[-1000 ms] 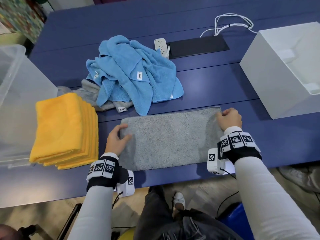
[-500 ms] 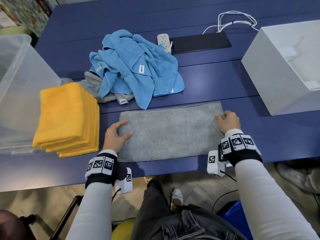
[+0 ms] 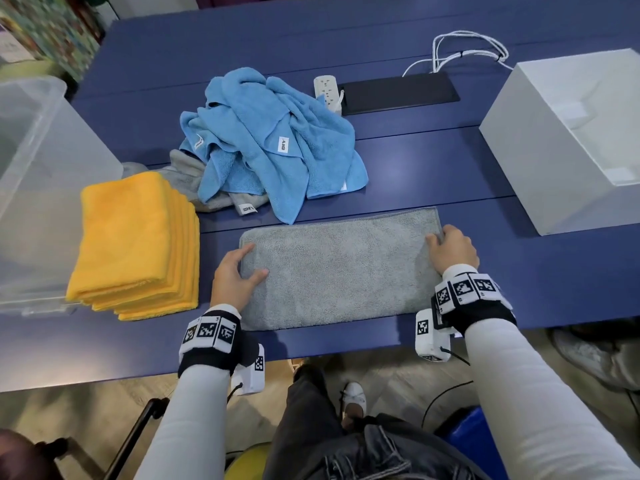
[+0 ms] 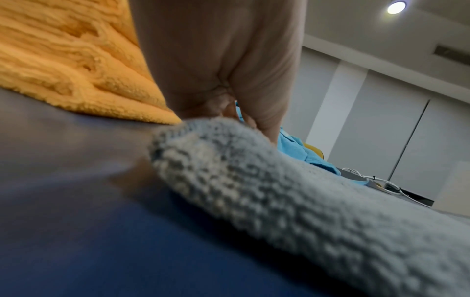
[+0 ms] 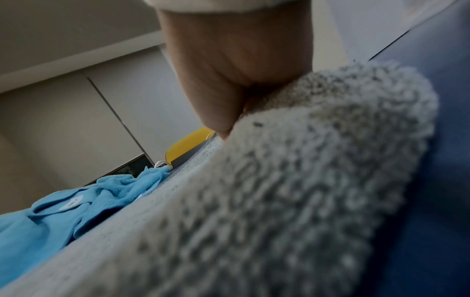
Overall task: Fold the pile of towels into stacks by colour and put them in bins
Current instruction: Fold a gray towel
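Observation:
A grey towel [image 3: 339,268], folded into a long rectangle, lies flat near the table's front edge. My left hand [image 3: 239,268] is at its left end, thumb on top and index finger along the edge, pinching it; the left wrist view shows the hand [image 4: 229,90] closing on the grey towel [image 4: 279,191]. My right hand [image 3: 450,247] grips the right end with curled fingers, as the right wrist view shows [image 5: 236,70]. A loose pile of blue towels [image 3: 270,140] lies behind, over another grey towel [image 3: 194,174]. A stack of folded yellow towels [image 3: 131,237] sits at the left.
A clear plastic bin [image 3: 34,185] stands at the far left, beside the yellow stack. A white bin [image 3: 554,150] stands at the right. A power strip [image 3: 327,91], a black pad [image 3: 398,93] and white cables [image 3: 464,50] lie at the back.
Both hands have stayed at the two ends of the grey towel. The head view has shifted a little; the towel and piles have not visibly moved.

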Available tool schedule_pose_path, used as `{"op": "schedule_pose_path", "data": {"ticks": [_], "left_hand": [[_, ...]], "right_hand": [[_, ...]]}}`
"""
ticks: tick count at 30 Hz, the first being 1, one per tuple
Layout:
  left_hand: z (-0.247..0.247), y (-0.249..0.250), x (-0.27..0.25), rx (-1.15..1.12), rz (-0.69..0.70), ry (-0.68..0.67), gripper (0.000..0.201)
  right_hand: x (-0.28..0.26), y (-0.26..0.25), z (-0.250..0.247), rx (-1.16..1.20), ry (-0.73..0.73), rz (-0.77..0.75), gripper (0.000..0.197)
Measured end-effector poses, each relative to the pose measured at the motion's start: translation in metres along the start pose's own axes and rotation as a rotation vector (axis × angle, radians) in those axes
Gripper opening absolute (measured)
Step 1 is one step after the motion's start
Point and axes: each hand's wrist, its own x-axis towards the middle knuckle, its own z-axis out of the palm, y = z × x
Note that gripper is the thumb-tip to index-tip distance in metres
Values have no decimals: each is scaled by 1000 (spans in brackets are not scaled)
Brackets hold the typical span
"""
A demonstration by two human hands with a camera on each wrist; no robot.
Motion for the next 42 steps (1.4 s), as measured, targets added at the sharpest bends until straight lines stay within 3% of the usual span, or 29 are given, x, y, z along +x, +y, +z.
{"op": "schedule_pose_path", "data": {"ticks": [3, 5, 8, 11, 13, 15, 19, 21, 26, 28, 31, 34, 40, 42], "left_hand": [[0, 10, -1, 247, -24, 30, 65], [7, 26, -3, 501, 42, 65, 65], [40, 54, -5, 693, 232, -150, 53], [73, 63, -4, 729, 218, -389, 58], [77, 56, 1, 719, 167, -454, 61], [67, 45, 5, 723, 133, -472, 64], [35, 21, 6, 738, 24, -414, 67], [31, 22, 4, 764, -2, -387, 67], [73, 59, -19, 790, 182, -397, 66], [89, 63, -34, 746, 166, -428, 62], [90, 48, -48, 749, 143, -388, 60], [81, 35, -52, 748, 154, -333, 59], [73, 16, -53, 752, 127, -200, 76], [71, 11, -52, 745, 112, -164, 72]], "right_hand": [[-7, -9, -3, -105, 158, -35, 23], [-17, -25, -1, -288, 252, -188, 28], [-44, -63, 21, -515, 22, -526, 37], [-63, -86, 49, -509, -305, -690, 54], [-58, -81, 56, -481, -400, -692, 60], [-43, -60, 49, -505, -399, -667, 56], [-8, -8, 18, -487, -342, -417, 57], [-4, -4, 7, -551, -352, -373, 57], [-52, -51, 31, -592, -320, -579, 54], [-83, -58, 53, -576, -363, -634, 55], [-98, -40, 73, -530, -335, -674, 57], [-93, -14, 71, -526, -250, -725, 81], [-68, 37, 46, -479, -124, -569, 76], [-61, 49, 39, -478, -96, -529, 77]]}}
